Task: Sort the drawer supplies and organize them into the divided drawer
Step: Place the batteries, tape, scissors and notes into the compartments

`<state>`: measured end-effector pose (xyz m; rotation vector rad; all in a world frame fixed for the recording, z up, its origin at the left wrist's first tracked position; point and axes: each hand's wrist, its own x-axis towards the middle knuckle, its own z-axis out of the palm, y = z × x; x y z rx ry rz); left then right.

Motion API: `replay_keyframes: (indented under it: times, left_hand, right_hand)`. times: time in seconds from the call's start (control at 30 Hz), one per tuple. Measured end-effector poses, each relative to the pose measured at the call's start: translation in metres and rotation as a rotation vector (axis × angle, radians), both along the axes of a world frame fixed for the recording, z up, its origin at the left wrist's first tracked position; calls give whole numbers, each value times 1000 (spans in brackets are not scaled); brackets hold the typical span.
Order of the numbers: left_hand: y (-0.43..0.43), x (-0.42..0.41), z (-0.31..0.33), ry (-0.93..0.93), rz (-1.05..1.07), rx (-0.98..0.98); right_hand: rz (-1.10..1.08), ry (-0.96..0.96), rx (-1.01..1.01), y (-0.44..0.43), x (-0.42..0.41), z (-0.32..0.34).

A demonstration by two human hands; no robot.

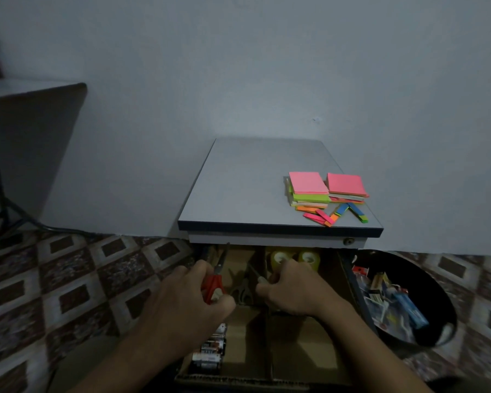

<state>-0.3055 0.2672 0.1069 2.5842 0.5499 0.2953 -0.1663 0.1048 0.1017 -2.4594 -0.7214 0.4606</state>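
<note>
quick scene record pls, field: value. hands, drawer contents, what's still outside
left hand: grips red scissors over the drawer, rear-left compartment
right hand: fingers curled at mid-drawer; grasp unclear
drawer contents: batteries front-left, yellow tape rolls rear, grey scissors centre
desk top: sticky notes, page flags
black tub: mixed supplies, right of drawer

dim, bluish light, soft blur throughout, wide-angle bending at the edges.
</note>
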Motion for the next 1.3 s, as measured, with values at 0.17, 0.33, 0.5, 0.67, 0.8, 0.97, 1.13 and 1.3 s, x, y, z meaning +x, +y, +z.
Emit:
replay_keyframes:
  times: [0.17, 0.33, 0.5, 0.67, 0.8, 0.97, 1.13, 1.3]
  left_hand:
    - [10, 23, -16, 11, -17, 19]
    - [13, 49, -31, 25, -63, 84]
    - [12, 62, -40, 100, -78, 164]
    - [16, 56, -47, 71, -118, 277]
    - [20, 59, -53, 44, -127, 289]
    - [22, 69, -62, 77, -96, 411]
    - [27, 66, -54, 237, -156, 311]
    - [26, 71, -34, 420, -110, 298]
  right_hand:
    - [-15, -9, -28, 8, 5, -1]
    - [-11, -40, -70, 34, 14, -2]
    - [-66, -197, -128, 48, 21, -6]
    - [34, -415, -215, 53, 16, -12]
    - [121, -555, -251, 52, 14, -21]
    - [132, -616, -222, 50, 15, -28]
    - [127, -637, -166, 46, 14, -34]
    - [129, -636, -137, 45, 15, -40]
